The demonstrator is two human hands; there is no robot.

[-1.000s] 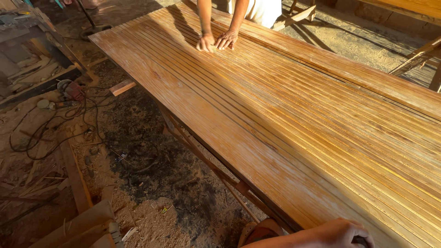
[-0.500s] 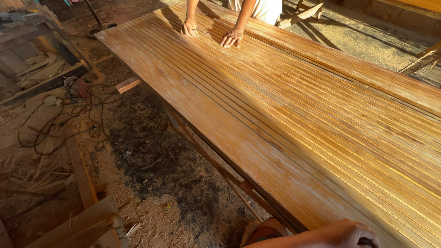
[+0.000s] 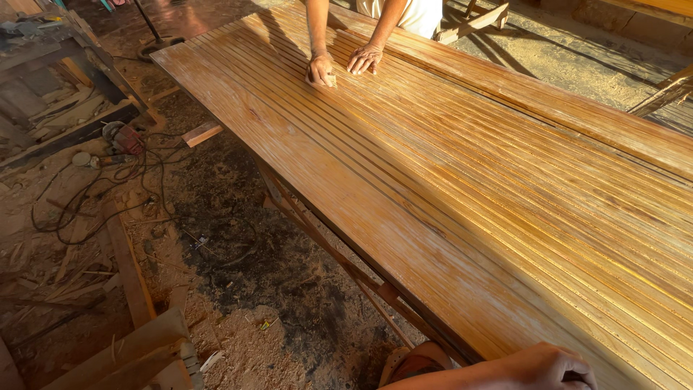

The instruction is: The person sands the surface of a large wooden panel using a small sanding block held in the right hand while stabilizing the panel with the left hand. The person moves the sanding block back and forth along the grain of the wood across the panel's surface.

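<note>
Nearest, at the bottom right: right hand (image 3: 541,365) laid knuckles up on the near end of the wooden slats (image 3: 462,195), fingers curled under. Could not tell whether anything was pinched beneath. Probably pressed there to steady the slats. No left hand in view.

Slats packed edge to edge in one long golden sheet, running from near right to far left, raised on a slanted trestle (image 3: 325,245), likely for working height.

Lower left: sawdust floor (image 3: 238,303) with plank offcuts (image 3: 123,354). Farther left, a small power tool (image 3: 119,137) amid tangled black cable, seemingly dropped out of the way.

Far end: co-worker's hands on the slats, one (image 3: 320,70) cupped over something small, the other (image 3: 364,58) spread flat beside it, apparently bracing.
</note>
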